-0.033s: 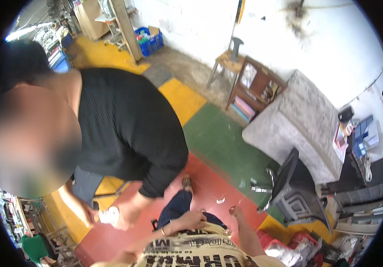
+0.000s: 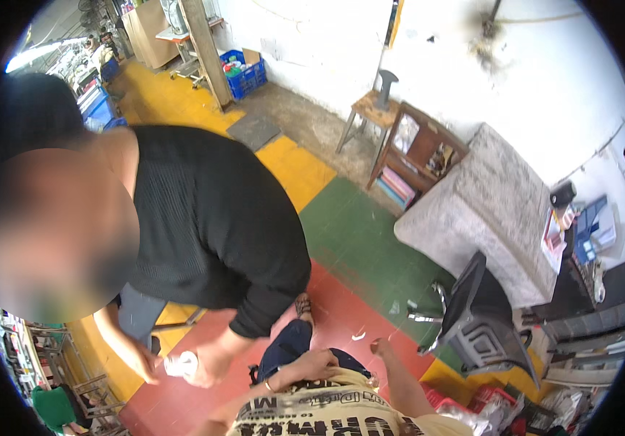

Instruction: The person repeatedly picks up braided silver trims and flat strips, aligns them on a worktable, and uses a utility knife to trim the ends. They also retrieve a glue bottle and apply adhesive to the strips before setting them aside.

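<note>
My left hand (image 2: 311, 365), with a thin bracelet (image 2: 269, 382) at its wrist, lies against the front of my printed cream T-shirt (image 2: 327, 418) at the waist, its fingers fairly straight. Nothing shows in it. My right hand (image 2: 382, 348) hangs out in front of my right side, above the red floor. It is small and foreshortened, so its fingers cannot be made out. At the left a co-worker in a black sweater (image 2: 210, 218) bends toward me. That person's hand (image 2: 210, 365) holds a small white round object (image 2: 180, 364), and their other hand (image 2: 141, 361) is close beside it.
A black and grey chair (image 2: 483, 327) stands at the right by a table under a grey cover (image 2: 486, 196). Behind are a stool (image 2: 375, 111), a small wooden shelf (image 2: 421, 149) and a blue crate (image 2: 245, 78). Red baskets (image 2: 490, 398) with plastic bags sit at the lower right.
The view has shifted slightly, so most things sit a little lower. The co-worker's hands and the white object are slightly lower too. My hands keep nearly the same pose.
</note>
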`<state>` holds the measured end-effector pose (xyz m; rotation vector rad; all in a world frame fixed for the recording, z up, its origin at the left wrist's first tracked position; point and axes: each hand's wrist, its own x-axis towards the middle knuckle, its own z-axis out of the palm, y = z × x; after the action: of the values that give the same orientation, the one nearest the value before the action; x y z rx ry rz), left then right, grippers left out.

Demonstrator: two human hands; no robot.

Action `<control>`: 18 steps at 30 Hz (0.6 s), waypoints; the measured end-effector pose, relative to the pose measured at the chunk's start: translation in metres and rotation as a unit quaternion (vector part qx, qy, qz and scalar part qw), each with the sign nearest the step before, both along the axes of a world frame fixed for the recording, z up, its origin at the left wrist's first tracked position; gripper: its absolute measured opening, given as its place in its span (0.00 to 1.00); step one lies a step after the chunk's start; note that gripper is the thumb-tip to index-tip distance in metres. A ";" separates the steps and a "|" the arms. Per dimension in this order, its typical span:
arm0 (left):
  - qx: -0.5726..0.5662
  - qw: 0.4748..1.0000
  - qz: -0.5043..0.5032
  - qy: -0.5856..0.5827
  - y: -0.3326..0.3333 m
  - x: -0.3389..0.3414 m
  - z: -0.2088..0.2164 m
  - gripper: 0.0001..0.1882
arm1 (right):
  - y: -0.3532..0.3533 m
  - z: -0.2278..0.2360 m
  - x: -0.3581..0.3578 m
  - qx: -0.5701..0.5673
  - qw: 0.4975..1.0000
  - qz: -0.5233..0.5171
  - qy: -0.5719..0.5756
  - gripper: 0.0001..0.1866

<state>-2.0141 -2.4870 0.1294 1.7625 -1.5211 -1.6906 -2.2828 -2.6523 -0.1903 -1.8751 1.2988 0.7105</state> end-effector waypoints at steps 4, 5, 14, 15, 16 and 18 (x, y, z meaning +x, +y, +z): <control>-0.044 0.991 0.124 -0.021 -0.029 0.023 0.014 0.17 | -0.073 0.056 0.147 -0.055 0.965 0.236 -0.099 0.15; -0.067 0.981 0.180 -0.006 -0.035 0.029 0.015 0.16 | -0.088 0.077 0.186 -0.063 0.960 0.244 -0.122 0.15; -0.065 0.889 0.452 -0.043 -0.143 0.093 -0.003 0.20 | -0.204 0.148 0.402 0.023 0.929 0.297 -0.218 0.18; -0.088 0.882 0.461 -0.040 -0.162 0.101 -0.004 0.20 | -0.222 0.137 0.407 0.031 0.917 0.339 -0.207 0.18; -0.085 0.877 0.471 -0.045 -0.178 0.107 -0.003 0.20 | -0.239 0.123 0.414 0.041 0.900 0.389 -0.192 0.18; -0.112 0.878 0.464 -0.008 -0.220 0.114 -0.002 0.22 | -0.292 0.099 0.410 0.053 0.872 0.453 -0.181 0.17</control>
<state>-1.9002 -2.7069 0.1277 1.8950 -0.6049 -0.9569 -1.8730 -2.9441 -0.0916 -2.3488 0.0769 0.7925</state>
